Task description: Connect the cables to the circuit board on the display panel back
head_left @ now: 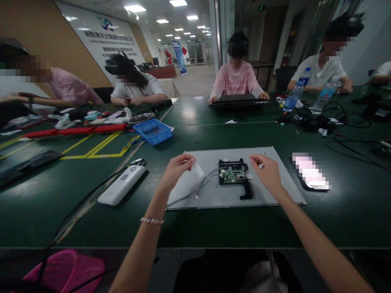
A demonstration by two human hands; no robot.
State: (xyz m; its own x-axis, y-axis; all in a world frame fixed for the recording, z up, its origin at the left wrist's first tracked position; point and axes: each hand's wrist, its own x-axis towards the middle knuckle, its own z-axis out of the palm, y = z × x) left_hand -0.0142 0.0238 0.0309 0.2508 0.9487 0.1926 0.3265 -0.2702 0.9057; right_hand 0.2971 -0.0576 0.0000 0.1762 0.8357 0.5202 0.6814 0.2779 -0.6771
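A grey flat panel [210,199] lies on the green table in front of me. On it sits a black bracket [247,191] carrying a green circuit board [233,175], and thin grey cables [205,182] run from the board to the left. My left hand [177,171] is over the panel's left part, thumb and fingertips pinched together. A pale, film-like patch [198,171] shows beside those fingertips; whether they hold it is unclear. To the right of the board, my right hand [269,173] has its fingers curled closed around something too small to name.
A white power bank [122,185] with a cable lies left of the panel, a phone [311,173] right of it. Farther off are a blue basket [154,132], bottles [297,89] and tangled black cables [305,122]. Several people sit around the table. A pink bin [67,270] stands below.
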